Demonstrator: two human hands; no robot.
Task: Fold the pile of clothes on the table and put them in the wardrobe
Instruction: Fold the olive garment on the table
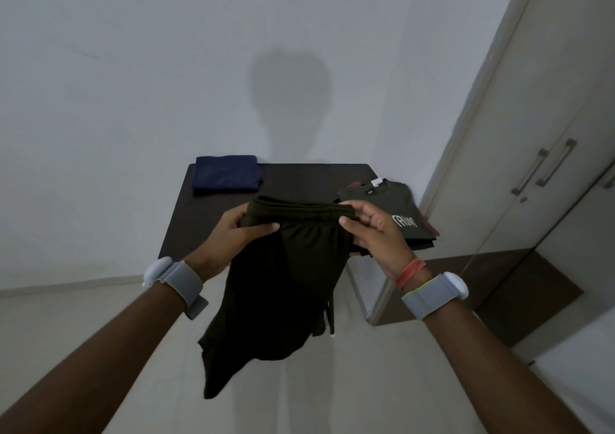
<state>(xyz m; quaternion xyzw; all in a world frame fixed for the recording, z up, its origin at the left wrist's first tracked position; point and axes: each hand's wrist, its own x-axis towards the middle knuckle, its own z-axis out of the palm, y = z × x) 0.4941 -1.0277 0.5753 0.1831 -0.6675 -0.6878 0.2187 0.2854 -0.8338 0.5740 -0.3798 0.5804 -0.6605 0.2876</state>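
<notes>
- Dark table (213,220) stood against the wall.
- Above its near edge, my left hand (233,233) and right hand (372,230) pinched the dark shorts (283,287) by the waistband.

The dark olive cloth shorts (286,283) you hold look soft and matt, with a gathered elastic waistband. The folded navy blue cloth garment (227,175) and the dark green cloth T-shirt with white printed letters (386,195) look equally dull. The dark brown rectangular table (299,180) shows a smooth top. The pale wardrobe doors (532,100) look smooth and matt, and their 2 bar handles (555,163) look like brushed metal. Your 2 grey wrist straps (181,282) look woven.
</notes>
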